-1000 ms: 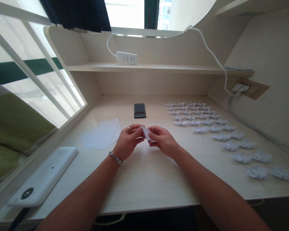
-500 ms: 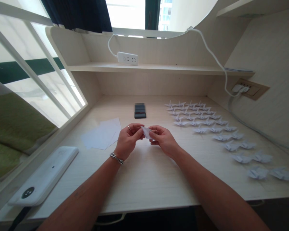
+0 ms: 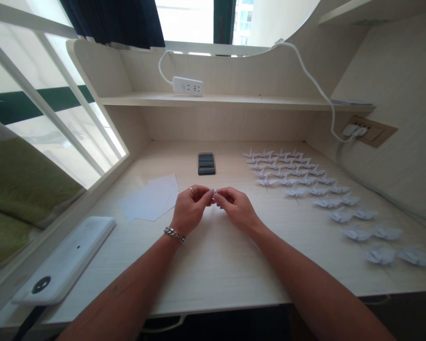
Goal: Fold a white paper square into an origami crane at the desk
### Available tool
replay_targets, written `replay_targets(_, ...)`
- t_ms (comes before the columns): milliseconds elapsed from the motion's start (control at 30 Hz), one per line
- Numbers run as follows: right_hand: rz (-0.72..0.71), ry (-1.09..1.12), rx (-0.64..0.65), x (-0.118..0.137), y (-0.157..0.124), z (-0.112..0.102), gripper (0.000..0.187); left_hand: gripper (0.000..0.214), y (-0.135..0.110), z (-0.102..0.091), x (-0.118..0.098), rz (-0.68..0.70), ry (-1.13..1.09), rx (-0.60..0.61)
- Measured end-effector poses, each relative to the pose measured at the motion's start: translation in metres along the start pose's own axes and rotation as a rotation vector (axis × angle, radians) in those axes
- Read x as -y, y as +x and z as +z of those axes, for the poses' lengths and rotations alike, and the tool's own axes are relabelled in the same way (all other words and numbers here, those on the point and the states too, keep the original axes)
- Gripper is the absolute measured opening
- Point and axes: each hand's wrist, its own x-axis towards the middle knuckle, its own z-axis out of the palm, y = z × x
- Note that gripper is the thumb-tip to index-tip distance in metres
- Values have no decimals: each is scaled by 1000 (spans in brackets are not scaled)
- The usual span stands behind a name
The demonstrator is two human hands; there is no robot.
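Observation:
Between my fingertips, over the middle of the desk, is a small piece of folded white paper (image 3: 215,192), mostly covered by the fingers. My left hand (image 3: 191,207), with a ring and a chain bracelet, pinches its left side. On the other side my right hand (image 3: 236,207) grips it between thumb and fingers. Both hands nearly touch. Flat white paper sheets (image 3: 152,199) lie overlapping just left of my left hand. To the right, several folded white paper cranes (image 3: 294,192) stand in rows that run from the back toward the front right.
A dark phone-like object (image 3: 206,164) lies behind my hands. At the left edge rests a long white device (image 3: 67,260) with a dark cord. A power strip (image 3: 188,86) sits on the shelf (image 3: 234,101); its white cable reaches the wall socket (image 3: 369,131) at right.
The folded paper has turned from a visible flat face to a small sliver between the fingers. My fingertips have come closer together, and my right hand has shifted slightly left.

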Motion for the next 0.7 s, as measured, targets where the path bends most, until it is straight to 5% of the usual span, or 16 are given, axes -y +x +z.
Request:
replay_targets(267,20,42,7,-3,0,1,32,19,-4,1,-2,92,161,135)
replay_targets(700,84,68,-120,0,2,-1,33,20,2,2,6,-55,-54,53)
